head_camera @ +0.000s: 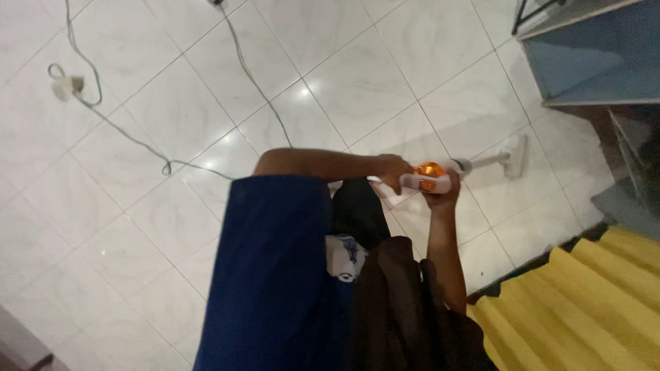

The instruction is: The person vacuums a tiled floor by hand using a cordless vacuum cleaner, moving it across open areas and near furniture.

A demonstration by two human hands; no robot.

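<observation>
Blue sleeve (275, 275) nearest, left hand (393, 172) and right hand (440, 196) both closed around white stick vacuum (433, 180), over tiled floor (172, 220)

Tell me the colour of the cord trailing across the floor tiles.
The cord is green, seen clearly in the head view against the white tiles.

both hands (412, 180) gripping stick vacuum (440, 180), tiled floor (172, 220)

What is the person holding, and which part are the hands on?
Both hands, left hand and right hand, hold a white stick vacuum cleaner at its handle end, by the orange part; its head rests on the tiled floor.
</observation>
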